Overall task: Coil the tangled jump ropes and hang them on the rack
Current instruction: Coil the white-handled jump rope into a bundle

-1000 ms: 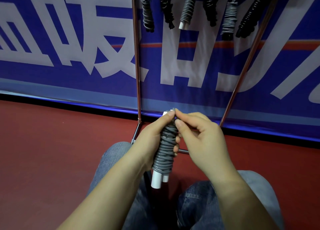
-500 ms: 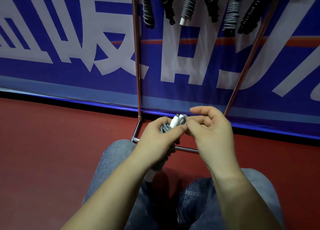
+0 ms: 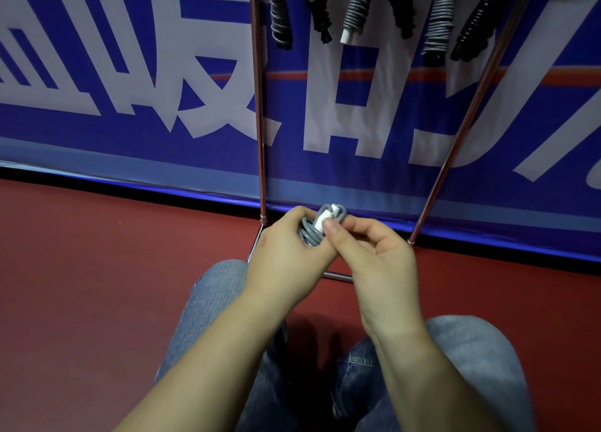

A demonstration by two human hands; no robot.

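Observation:
A grey jump rope (image 3: 310,233) is wound tightly round its white handles (image 3: 323,220) into a bundle. My left hand (image 3: 286,262) grips the bundle, which now points away from me, so most of it is hidden behind the hand. My right hand (image 3: 374,256) pinches the rope's top end next to the white handle tip with thumb and forefinger. A metal rack (image 3: 258,106) stands right in front, and several coiled grey and black ropes (image 3: 354,12) hang from its top.
A blue banner (image 3: 130,73) with large white characters covers the wall behind the rack. The floor (image 3: 97,285) is dark red. My knees in blue jeans (image 3: 208,308) are below the hands. The rack's base bar (image 3: 338,277) lies on the floor under my hands.
The bundle was upright with its white handle ends pointing down; my left hand has tipped it forward and raised it slightly. My right hand's pinch stayed at the top end.

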